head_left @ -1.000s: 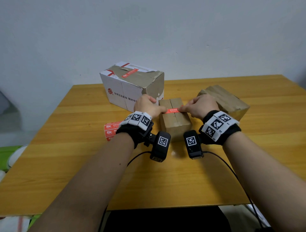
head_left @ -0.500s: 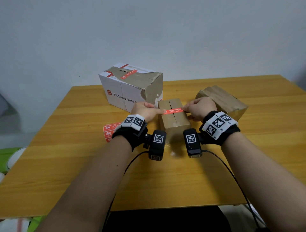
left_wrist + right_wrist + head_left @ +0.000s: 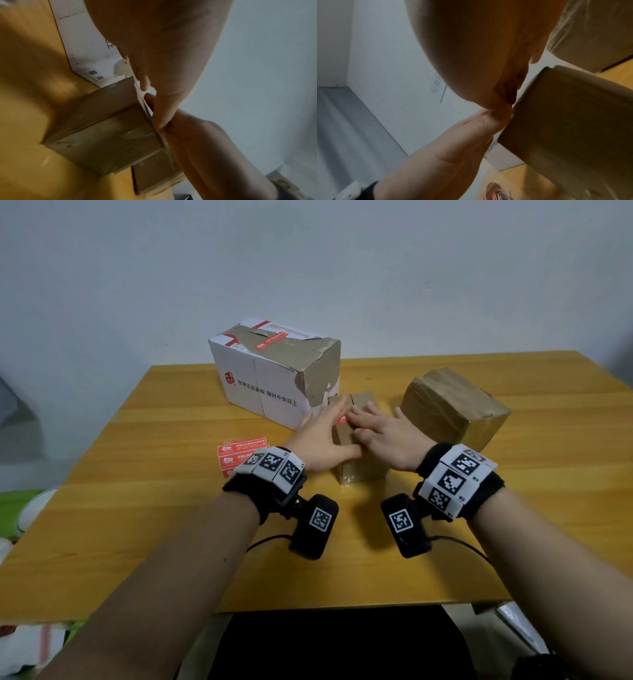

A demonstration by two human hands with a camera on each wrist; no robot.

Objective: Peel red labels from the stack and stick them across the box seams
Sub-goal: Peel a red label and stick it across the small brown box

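Observation:
A small brown cardboard box (image 3: 359, 470) stands at the middle of the wooden table (image 3: 171, 508). Both hands lie flat on its top with straight fingers. My left hand (image 3: 322, 436) covers the left half, my right hand (image 3: 380, 433) the right half. A sliver of a red label (image 3: 343, 419) shows between them on the top seam. In the left wrist view the left fingers (image 3: 163, 105) press the edge of the box (image 3: 109, 135). The right wrist view shows my right hand (image 3: 505, 94) against the box (image 3: 573, 121). A stack of red labels (image 3: 236, 455) lies left of my left wrist.
A large white box (image 3: 267, 385) with a red label on its top stands behind the small box. A taped brown box (image 3: 452, 405) sits at the right. The table's front edge is close to my body.
Both hands let go of the label's ends and went flat on the box top, pressing the label down. The view has moved closer to the table.

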